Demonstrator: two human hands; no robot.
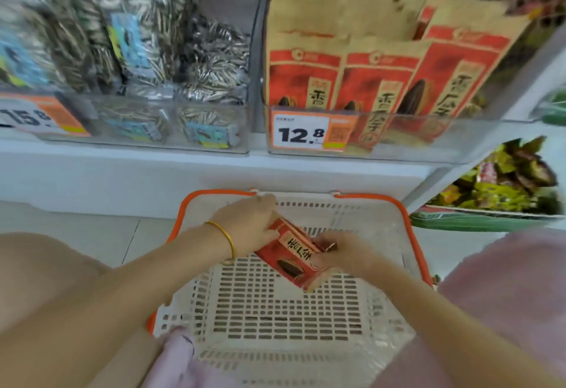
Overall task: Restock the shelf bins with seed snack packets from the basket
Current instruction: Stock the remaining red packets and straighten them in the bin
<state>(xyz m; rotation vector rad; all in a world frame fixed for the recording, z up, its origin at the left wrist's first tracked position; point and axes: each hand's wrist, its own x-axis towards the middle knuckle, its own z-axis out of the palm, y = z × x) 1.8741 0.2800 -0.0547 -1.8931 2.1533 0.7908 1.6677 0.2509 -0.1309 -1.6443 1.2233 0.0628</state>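
A white plastic basket (275, 320) with an orange rim sits on the floor below the shelf. Inside it, both hands grip a small stack of red seed snack packets (295, 257). My left hand (251, 222), with a gold bangle on the wrist, holds the stack's upper left end. My right hand (343, 253) holds its right side. Above, a clear shelf bin (382, 139) with a 12.8 price tag holds upright red and tan packets of the same kind.
A second clear bin (147, 124) on the left holds transparent bags of striped seeds. At the right, a lower shelf carries green and brown wrapped snacks (508, 182). The white shelf ledge (183, 170) juts out above the basket. My knees flank the basket.
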